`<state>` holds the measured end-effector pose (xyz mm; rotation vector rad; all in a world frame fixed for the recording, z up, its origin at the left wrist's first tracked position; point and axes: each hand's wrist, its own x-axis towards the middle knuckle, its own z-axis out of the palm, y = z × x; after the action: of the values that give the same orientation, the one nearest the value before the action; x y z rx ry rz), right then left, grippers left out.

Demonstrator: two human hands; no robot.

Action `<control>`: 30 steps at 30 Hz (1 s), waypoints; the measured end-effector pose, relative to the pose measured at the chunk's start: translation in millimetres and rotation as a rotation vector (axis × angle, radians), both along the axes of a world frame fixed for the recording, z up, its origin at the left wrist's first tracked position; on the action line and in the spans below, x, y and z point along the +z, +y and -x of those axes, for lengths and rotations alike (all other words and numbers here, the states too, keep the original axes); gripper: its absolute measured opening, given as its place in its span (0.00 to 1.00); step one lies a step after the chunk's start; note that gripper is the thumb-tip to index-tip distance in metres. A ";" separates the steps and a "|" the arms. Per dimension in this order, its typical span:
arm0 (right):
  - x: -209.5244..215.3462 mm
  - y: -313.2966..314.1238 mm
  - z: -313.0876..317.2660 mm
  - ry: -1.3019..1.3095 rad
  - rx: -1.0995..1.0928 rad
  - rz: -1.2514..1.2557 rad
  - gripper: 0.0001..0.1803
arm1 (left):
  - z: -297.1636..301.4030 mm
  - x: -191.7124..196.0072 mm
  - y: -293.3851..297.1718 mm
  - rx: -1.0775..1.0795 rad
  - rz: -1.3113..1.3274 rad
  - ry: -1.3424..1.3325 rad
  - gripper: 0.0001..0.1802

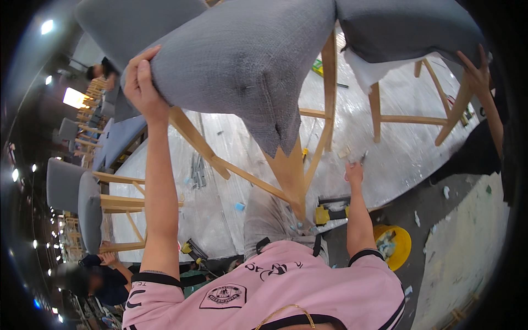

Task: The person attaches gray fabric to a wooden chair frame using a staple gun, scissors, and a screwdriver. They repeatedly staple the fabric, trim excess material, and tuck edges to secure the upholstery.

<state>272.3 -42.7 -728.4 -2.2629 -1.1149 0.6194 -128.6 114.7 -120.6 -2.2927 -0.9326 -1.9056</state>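
Observation:
In front of me stands a chair with a padded seat in grey fabric and pale wooden legs. A loose, ragged corner of the fabric hangs over the nearest leg. My left hand is closed on the left edge of the seat, thumb and fingers on the cloth. Lower down and to the right of the leg, my right hand is closed around a small metal-tipped tool. Its exact kind is too small to make out. The tool is apart from the chair.
A yellow-and-black power tool lies by the near table edge. Metal strips and a yellow-handled tool rest on the plastic-covered table. A yellow bucket holds scraps. At right, another person's hand touches a second grey chair.

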 end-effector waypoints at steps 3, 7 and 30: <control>-30.6 -28.3 20.3 -0.255 -0.056 -0.069 0.24 | 0.9 -2.1 2.1 0.007 0.005 0.007 0.18; -16.7 -38.0 36.7 -0.154 -0.182 0.112 0.31 | 7.5 -1.1 -4.3 0.054 0.002 0.041 0.18; 418.3 -94.4 -50.7 0.490 0.382 -0.368 0.25 | -172.4 -141.8 -172.4 -0.324 0.304 -0.426 0.15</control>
<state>323.0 -137.1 -310.1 -1.4884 -1.2824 0.9645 43.8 -57.7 -262.5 -2.3592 -0.9908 -2.6313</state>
